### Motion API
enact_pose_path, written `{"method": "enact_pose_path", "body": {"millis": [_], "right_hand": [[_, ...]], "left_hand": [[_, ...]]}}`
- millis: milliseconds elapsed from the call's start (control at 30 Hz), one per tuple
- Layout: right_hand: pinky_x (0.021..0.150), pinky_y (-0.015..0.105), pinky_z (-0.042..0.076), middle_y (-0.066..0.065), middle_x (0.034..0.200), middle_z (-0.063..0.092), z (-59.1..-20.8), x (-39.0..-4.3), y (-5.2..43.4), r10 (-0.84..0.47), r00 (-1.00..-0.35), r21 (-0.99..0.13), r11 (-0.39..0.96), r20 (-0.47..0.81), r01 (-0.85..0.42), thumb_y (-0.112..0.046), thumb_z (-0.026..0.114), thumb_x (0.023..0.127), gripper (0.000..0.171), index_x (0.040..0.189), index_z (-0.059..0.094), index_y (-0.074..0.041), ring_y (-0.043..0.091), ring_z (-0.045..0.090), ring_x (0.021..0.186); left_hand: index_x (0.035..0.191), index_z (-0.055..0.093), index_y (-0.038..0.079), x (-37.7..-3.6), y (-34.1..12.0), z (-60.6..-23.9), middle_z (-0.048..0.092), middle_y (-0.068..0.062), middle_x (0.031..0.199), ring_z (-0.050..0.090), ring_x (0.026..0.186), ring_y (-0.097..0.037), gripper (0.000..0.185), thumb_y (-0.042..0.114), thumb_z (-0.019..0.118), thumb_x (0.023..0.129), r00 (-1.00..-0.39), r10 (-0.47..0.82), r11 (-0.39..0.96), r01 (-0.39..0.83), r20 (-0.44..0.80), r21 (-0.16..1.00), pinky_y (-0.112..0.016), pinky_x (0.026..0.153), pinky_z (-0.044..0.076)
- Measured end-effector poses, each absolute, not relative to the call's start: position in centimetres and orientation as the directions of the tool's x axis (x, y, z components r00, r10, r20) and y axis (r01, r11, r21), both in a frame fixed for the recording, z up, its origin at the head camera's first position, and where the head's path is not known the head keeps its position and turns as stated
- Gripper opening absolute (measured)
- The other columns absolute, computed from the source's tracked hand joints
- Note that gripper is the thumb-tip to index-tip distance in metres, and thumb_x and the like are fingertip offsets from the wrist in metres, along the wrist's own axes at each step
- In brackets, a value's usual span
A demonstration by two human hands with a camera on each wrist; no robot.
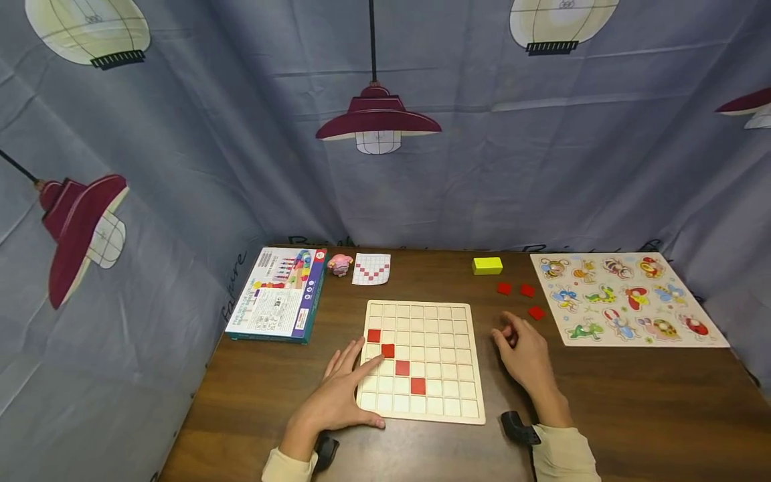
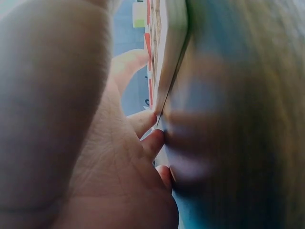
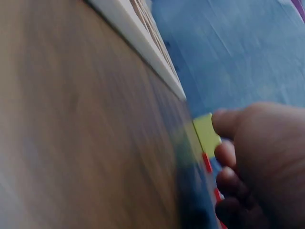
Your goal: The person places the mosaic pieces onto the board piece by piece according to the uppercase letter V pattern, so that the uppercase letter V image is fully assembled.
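My left hand (image 1: 337,396) lies spread at the near left of a pale wooden grid board (image 1: 448,348), its thumb by the near edge. The index fingertip reaches over the board beside a red square tile (image 1: 388,351). In the left wrist view the other fingers (image 2: 153,143) meet the board's side and tabletop. Several red tiles run diagonally across the grid. Right of the board, my right hand (image 1: 529,361) hovers with loosely bent fingers; nothing shows between them in the right wrist view. Three loose red tiles (image 1: 536,312) lie just beyond it.
A yellow block (image 1: 487,266) sits behind the loose tiles. At the right lies an insect picture board (image 1: 626,298). Back left are a boxed set (image 1: 274,294), a small pink figure (image 1: 340,264) and a pattern card (image 1: 371,269) with a red V. A grey curtain (image 1: 421,194) hangs behind.
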State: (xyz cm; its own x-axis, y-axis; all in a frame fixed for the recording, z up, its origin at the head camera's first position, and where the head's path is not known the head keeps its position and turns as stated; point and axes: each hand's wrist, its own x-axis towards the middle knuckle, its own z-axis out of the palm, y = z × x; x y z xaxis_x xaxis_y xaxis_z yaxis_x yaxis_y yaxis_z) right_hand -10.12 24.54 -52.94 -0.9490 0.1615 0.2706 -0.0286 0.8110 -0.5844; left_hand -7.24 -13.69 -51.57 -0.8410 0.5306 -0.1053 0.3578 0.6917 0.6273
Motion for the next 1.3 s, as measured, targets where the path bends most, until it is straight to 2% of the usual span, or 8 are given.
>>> {"method": "enact_pose_path", "body": {"millis": [167,300,400,600,900,1100,1300], "right_hand": [[0.078,0.053,0.047,0.016,0.09,0.062,-53.0,-10.2,27.0,0.286,-0.928,-0.573,0.813,0.239,0.102,-0.017,0.065,0.097,0.05,0.137,0.053,0.01,0.034,0.059,0.084],[0.082,0.059,0.046,0.02,0.092,0.058,-53.2,-10.1,28.0,0.319,-0.931,-0.561,0.81,0.176,0.171,-0.02,0.062,0.099,0.057,0.141,0.046,0.014,0.041,0.057,0.09],[0.079,0.058,0.046,0.021,0.09,0.057,-53.3,-10.2,28.2,0.308,-0.939,-0.536,0.825,0.157,0.181,-0.021,0.062,0.099,0.058,0.139,0.046,0.016,0.042,0.058,0.088],[0.071,0.052,0.044,0.018,0.085,0.056,-53.3,-10.3,28.2,0.305,-0.933,-0.533,0.831,0.19,0.163,-0.019,0.065,0.097,0.046,0.127,0.055,0.014,0.036,0.055,0.079],[0.075,0.049,0.043,0.015,0.09,0.059,-53.5,-10.5,28.0,0.322,-0.926,-0.567,0.808,0.199,0.159,-0.019,0.065,0.097,0.046,0.134,0.055,0.007,0.032,0.056,0.082],[0.075,0.051,0.043,0.017,0.087,0.06,-53.3,-10.8,27.9,0.32,-0.916,-0.583,0.803,0.241,0.127,-0.016,0.066,0.096,0.047,0.134,0.055,0.01,0.034,0.056,0.08],[0.075,0.049,0.043,0.017,0.088,0.06,-53.5,-10.7,28.0,0.334,-0.92,-0.581,0.798,0.205,0.16,-0.016,0.065,0.096,0.05,0.137,0.053,0.011,0.034,0.057,0.082]], "left_hand": [[0.155,0.044,0.024,-7.2,-13.7,-51.6,0.012,-0.013,0.172,0.013,0.159,-0.038,0.109,0.06,0.09,0.064,-0.848,0.521,0.696,0.356,-0.098,0.623,-0.061,0.127,0.007],[0.156,0.041,0.027,-7.1,-13.4,-51.5,0.013,-0.011,0.173,0.012,0.159,-0.037,0.107,0.062,0.088,0.066,-0.854,0.508,0.706,0.341,-0.109,0.621,-0.06,0.128,0.006],[0.156,0.041,0.029,-6.9,-13.3,-51.3,0.012,-0.011,0.173,0.011,0.159,-0.037,0.105,0.062,0.087,0.068,-0.858,0.502,0.705,0.33,-0.112,0.628,-0.06,0.128,0.005],[0.155,0.044,0.025,-6.9,-13.2,-51.4,0.012,-0.013,0.172,0.012,0.159,-0.04,0.1,0.059,0.086,0.071,-0.857,0.508,0.694,0.348,-0.087,0.63,-0.061,0.126,0.005],[0.154,0.044,0.024,-6.8,-12.9,-51.3,0.018,-0.018,0.17,0.016,0.157,-0.041,0.097,0.058,0.085,0.073,-0.87,0.49,0.706,0.358,-0.056,0.611,-0.064,0.125,0.008],[0.156,0.043,0.028,-6.6,-12.3,-51.0,0.018,-0.021,0.169,0.017,0.157,-0.042,0.094,0.061,0.081,0.077,-0.883,0.464,0.743,0.346,-0.068,0.572,-0.064,0.126,0.009],[0.153,0.047,0.03,-6.5,-11.9,-51.0,0.018,-0.02,0.169,0.017,0.157,-0.042,0.087,0.064,0.077,0.079,-0.89,0.448,0.775,0.344,-0.078,0.531,-0.065,0.126,0.01]]}}
